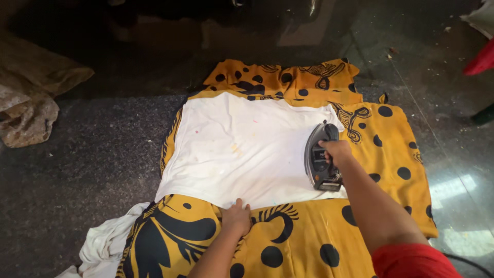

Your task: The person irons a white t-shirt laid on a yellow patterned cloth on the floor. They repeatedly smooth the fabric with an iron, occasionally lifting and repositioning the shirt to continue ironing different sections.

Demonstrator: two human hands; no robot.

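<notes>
Now iron [320,157] in right hand [337,151], on white cloth [242,149]

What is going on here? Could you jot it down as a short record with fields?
Setting: dark speckled floor
Base layer: yellow cloth with black dots spread flat on the floor
On top: white cloth, faintly stained, lying on the yellow cloth
Right hand: grips the handle of a clothes iron at the white cloth's right edge
Left hand: pressed on the white cloth's near edge
Elsewhere: crumpled beige fabric at far left
</notes>
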